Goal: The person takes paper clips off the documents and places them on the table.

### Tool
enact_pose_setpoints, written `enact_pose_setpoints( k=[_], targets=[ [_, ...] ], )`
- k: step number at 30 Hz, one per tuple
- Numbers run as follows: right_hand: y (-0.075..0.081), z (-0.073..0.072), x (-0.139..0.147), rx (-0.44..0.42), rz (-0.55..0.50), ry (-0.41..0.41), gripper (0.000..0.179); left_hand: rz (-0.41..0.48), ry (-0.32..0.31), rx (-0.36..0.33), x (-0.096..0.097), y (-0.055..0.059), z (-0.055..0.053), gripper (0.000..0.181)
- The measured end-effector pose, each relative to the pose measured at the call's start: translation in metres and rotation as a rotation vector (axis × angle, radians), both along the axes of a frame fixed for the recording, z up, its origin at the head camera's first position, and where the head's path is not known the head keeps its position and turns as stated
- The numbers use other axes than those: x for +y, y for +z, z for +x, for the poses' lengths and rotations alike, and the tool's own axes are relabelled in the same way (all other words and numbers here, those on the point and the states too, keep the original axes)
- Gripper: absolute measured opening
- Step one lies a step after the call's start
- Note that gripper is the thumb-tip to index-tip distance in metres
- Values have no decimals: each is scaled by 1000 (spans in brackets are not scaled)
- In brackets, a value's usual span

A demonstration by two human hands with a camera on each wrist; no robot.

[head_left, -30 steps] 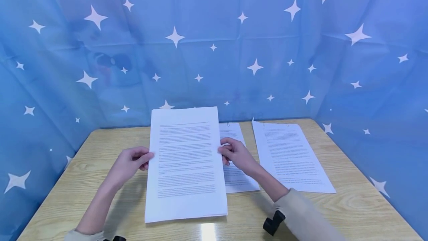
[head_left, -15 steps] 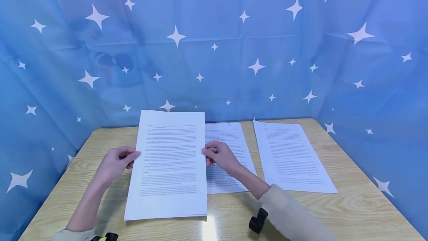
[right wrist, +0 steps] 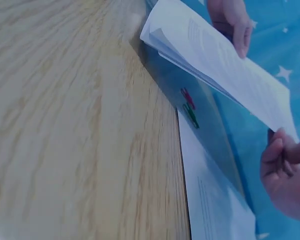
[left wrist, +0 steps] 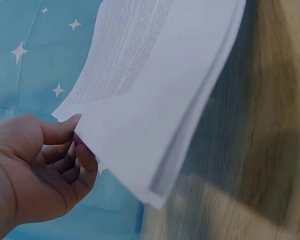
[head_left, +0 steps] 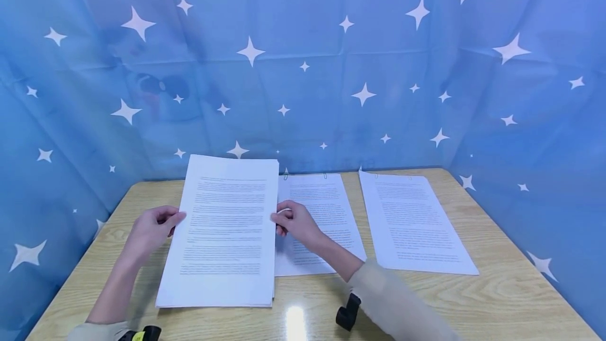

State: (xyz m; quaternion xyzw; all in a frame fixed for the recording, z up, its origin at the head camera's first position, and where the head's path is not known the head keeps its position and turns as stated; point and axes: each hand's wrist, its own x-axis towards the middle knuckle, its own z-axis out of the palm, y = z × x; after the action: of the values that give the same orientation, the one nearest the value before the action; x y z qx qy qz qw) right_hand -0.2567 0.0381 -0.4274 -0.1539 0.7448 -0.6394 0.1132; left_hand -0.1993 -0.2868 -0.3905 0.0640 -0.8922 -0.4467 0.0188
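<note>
A stack of printed paper sheets (head_left: 222, 225) is held up in front of me, above the left half of the table. My left hand (head_left: 150, 229) pinches its left edge between thumb and fingers. On the opposite edge, the right hand (head_left: 298, 223) has the same pinch grip, as the right wrist view also shows. The sheets bow slightly and spread apart at one corner in the left wrist view. Beneath them, a red paper clip (right wrist: 188, 98) and a green paper clip (right wrist: 191, 115) show in the right wrist view.
Partly behind my right hand lies a clipped paper stack (head_left: 326, 209) with paper clips along its top. Another clipped stack (head_left: 416, 220) lies farther right on the wooden table (head_left: 502, 278). A blue starry curtain (head_left: 303, 104) hangs behind and at both sides.
Both hands have carried the sheets to the left, and the stack leans more. More of the middle clipped stack shows, including a second paper clip at its top.
</note>
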Motion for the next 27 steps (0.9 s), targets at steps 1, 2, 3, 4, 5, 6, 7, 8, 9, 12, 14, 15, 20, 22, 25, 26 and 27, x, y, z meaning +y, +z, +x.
enact_pose_setpoints(
  k=[1,2,3,4,5,6,7,8,9,12,14,15,20,22,25,26,27],
  targets=[
    [0,0,-2,4,4,-5,19,-4,9,-7,-1,0,0,40],
    [0,-1,-5,-2,5,-13,19,-7,16,-13,-2,0,-1,40],
    [0,-1,-7,-1,4,-18,20,-11,25,-19,-3,0,-1,40],
    [0,-1,-10,-7,1,-23,20,-21,33,-23,-4,0,-2,40],
    [0,-2,-12,-8,0,-28,21,-33,41,-29,-6,0,-2,40],
    [0,-3,-15,-8,2,-31,21,-43,47,-30,-8,0,-3,41],
    [0,-3,-17,-8,6,-35,21,-50,52,-32,-9,0,-3,42],
    [1,-4,-20,-14,9,-39,20,-61,56,-31,-11,0,-4,42],
    [1,-4,-23,-16,13,-42,20,-73,59,-30,-13,0,-4,42],
    [2,-6,-32,-31,29,-58,21,-86,68,-30,-20,1,-6,42],
    [2,-8,-39,-52,26,-71,21,-91,76,-36,-24,2,-7,42],
    [2,-9,-42,-63,24,-80,22,-93,80,-39,-26,2,-8,43],
    [0,-13,-57,-107,6,-120,23,-122,111,-44,-34,1,-10,41],
    [-2,-15,-62,-113,2,-118,23,-139,123,-40,-37,0,-11,39],
    [-5,-16,-69,-113,-1,-104,21,-160,142,-38,-42,-3,-12,38],
    [-5,-16,-71,-112,4,-98,20,-162,145,-39,-44,-4,-13,38],
    [-6,-16,-73,-110,6,-95,20,-163,149,-41,-46,-5,-14,38]
  ],
)
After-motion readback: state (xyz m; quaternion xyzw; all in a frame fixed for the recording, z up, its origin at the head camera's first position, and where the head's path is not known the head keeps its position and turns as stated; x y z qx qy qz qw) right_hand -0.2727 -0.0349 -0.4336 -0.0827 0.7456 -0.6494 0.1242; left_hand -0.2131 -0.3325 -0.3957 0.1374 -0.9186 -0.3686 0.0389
